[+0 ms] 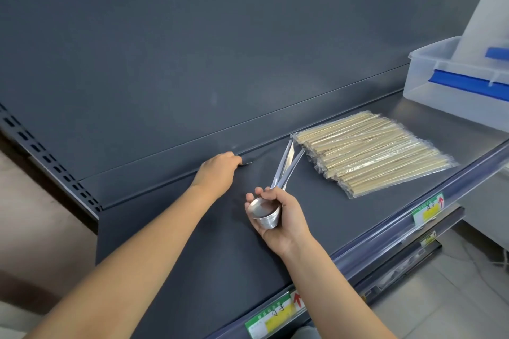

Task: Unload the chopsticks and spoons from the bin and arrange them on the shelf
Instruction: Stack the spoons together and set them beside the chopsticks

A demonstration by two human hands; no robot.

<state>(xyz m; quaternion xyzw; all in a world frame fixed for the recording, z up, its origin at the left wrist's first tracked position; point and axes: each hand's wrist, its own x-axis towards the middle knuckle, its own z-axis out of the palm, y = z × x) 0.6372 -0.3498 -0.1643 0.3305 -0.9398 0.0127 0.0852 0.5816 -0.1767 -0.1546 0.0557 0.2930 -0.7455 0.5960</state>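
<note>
My right hand [283, 219] grips a nested stack of steel spoons [265, 213] by the bowls, handles fanning up and away toward the shelf's back. My left hand [219, 170] lies knuckles-up at the back of the dark grey shelf [170, 242], fingers curled over a spoon [246, 163]; only a sliver of its metal shows. Several clear packs of bamboo chopsticks [371, 151] lie side by side on the shelf to the right. The clear plastic bin [429, 82] with blue clips stands at the shelf's far right end.
The shelf's back panel [192, 49] rises behind my hands. A clear price rail [407, 217] with green and yellow labels [275, 314] runs along the front edge. A lower shelf rail [429, 245] and a tiled floor [454, 297] lie below right.
</note>
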